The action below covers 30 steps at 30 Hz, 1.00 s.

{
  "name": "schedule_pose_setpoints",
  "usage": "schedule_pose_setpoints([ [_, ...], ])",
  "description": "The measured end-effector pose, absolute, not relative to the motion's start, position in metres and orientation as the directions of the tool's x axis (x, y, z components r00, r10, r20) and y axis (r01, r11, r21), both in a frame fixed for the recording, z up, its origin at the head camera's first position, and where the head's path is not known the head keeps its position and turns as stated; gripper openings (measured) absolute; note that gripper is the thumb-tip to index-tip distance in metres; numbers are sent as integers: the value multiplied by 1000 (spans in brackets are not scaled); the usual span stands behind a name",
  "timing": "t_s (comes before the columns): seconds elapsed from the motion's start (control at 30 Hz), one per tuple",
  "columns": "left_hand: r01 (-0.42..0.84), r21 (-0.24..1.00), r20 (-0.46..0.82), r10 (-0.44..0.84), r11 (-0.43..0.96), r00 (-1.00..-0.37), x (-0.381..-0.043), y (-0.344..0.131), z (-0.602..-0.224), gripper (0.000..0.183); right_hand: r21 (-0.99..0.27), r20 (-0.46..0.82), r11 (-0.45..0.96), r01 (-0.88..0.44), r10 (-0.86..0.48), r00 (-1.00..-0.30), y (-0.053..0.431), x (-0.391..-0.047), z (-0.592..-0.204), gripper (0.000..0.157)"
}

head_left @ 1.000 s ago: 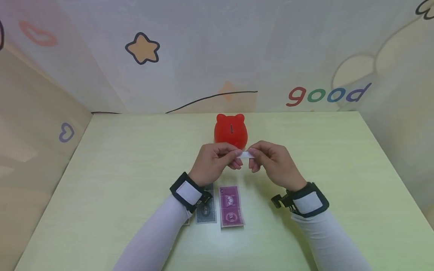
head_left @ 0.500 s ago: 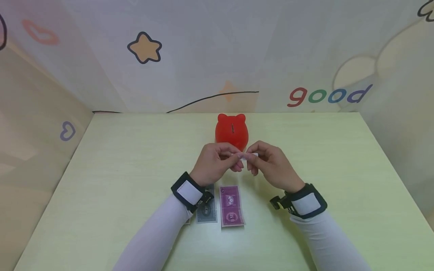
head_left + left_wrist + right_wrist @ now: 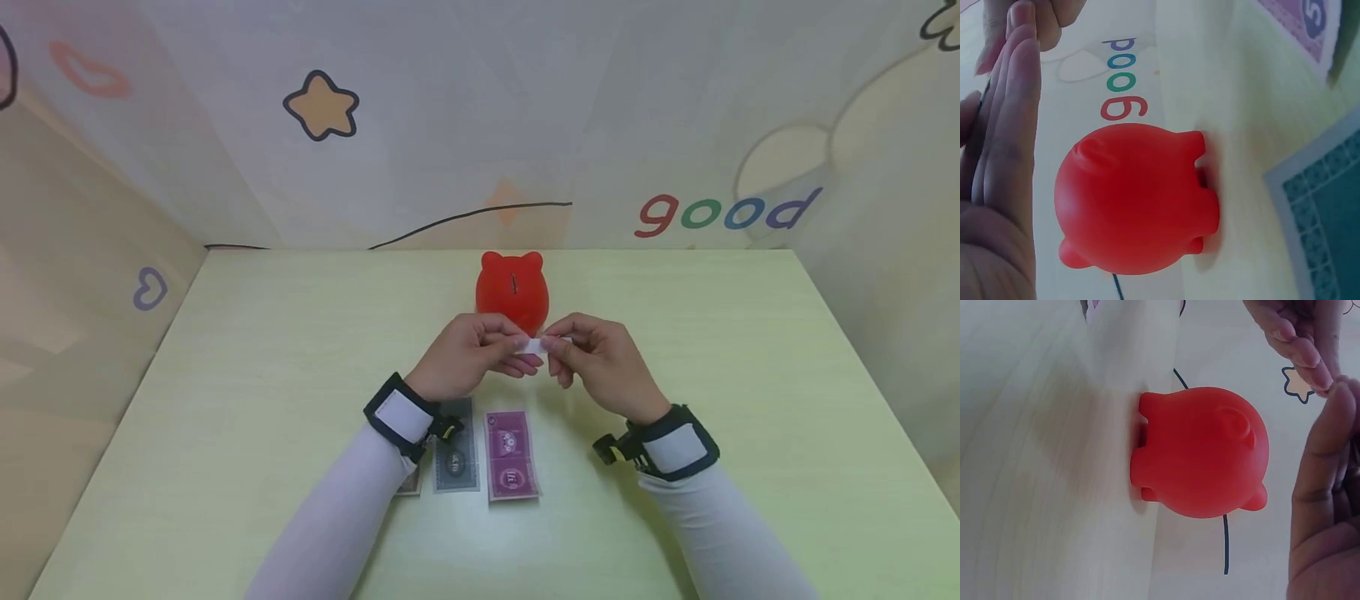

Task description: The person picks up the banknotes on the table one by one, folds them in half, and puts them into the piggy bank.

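In the head view, a narrow folded strip of white paper [image 3: 533, 346] is held up between my two hands, in front of a red piggy bank [image 3: 513, 292]. My left hand [image 3: 467, 354] pinches its left part between thumb and fingers. The right part is pinched by my right hand [image 3: 602, 365], and a short end shows past that thumb. The piggy bank stands upright, its coin slot facing up; the hands overlap its lower front in this view. In the left wrist view the fingers [image 3: 1013, 125] lie nearly straight along the strip's thin edge.
A purple play banknote [image 3: 512, 467] and a grey-blue one [image 3: 456, 468] lie side by side on the pale table [image 3: 262, 375], nearer me than the hands. Another note [image 3: 410, 483] is mostly hidden under my left wrist. A printed backdrop [image 3: 465, 125] rises behind the table.
My thumbs came together over the paper strip, then parted a little. The strip's end now shows past my right thumb. My left wrist has shifted slightly left, uncovering more of the notes.
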<state>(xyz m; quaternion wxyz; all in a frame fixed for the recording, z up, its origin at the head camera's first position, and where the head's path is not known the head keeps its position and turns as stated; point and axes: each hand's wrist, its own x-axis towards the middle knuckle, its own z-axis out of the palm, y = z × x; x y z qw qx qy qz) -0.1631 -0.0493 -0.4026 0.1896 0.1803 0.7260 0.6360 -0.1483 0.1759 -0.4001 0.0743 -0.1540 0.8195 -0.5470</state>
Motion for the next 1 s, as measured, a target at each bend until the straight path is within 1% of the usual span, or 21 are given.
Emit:
schedule_pose_setpoints([
  [0.23,45,964,-68,408,260,-911,-160,-45,-397,16,-913,34,376,-158,-315,-948,176,-150,-402,16],
  [0.4,46,954,-80,401,297,-912,-162,-49,-396,19,-911,21,387,-141,-300,-954,177,-151,-402,17],
  [0.53,100,948,-17,360,303,-933,-167,-61,-393,21,-913,24,394,-108,-212,-977,184,-154,-400,19],
  [0.63,144,936,52,280,320,-959,-172,-70,-389,22,-924,32,373,-81,-138,-990,192,-157,-399,20],
  [0.7,177,913,95,229,368,-969,-177,-74,-386,25,-933,35,353,-75,-117,-993,196,-158,-398,22],
  [0.77,190,882,116,192,432,-975,-183,-75,-383,30,-938,38,338,-74,-113,-993,199,-159,-397,25],
  [0.83,200,837,122,182,510,-976,-189,-73,-380,38,-942,42,326,-76,-110,-993,201,-160,-397,26],
  [0.9,201,792,104,197,577,-975,-197,-69,-378,48,-946,45,314,-77,-107,-993,202,-160,-397,27],
  [1.0,201,739,67,228,642,-971,-206,-62,-377,61,-950,44,304,-74,-105,-994,203,-160,-396,28],
])
